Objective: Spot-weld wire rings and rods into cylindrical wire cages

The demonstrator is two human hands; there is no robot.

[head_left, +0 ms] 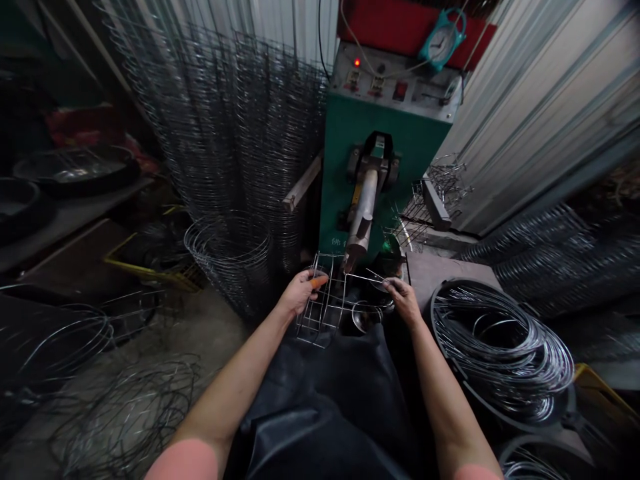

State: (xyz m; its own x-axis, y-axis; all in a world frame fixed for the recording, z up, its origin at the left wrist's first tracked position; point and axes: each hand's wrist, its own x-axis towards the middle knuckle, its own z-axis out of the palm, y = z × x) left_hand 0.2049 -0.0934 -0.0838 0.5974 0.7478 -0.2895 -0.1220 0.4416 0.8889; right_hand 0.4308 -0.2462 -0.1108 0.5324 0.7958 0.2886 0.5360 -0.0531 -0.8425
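Note:
A wire frame point(320, 320) of thin crossing rods hangs upright in front of the green spot-welding machine point(340, 167). My left hand point(301, 291) is closed on the frame's left side, with orange wrapping on one finger. On the right, my right hand point(400, 297) pinches the end of a thin straight wire point(367, 277). The wire's other end reaches the frame just under the welder's metal arm point(364, 213); whether they touch, I cannot tell. A round metal ring point(361, 317) shows below, near my dark apron point(320, 393).
Tall stacks of wire baskets point(240, 120) stand at the left. A tub of wire hoops point(500, 347) sits at my right. Loose hoops point(135, 407) lie on the floor. A turquoise clock point(443, 40) hangs above the control panel. Two bars point(303, 183) stick out beside the machine.

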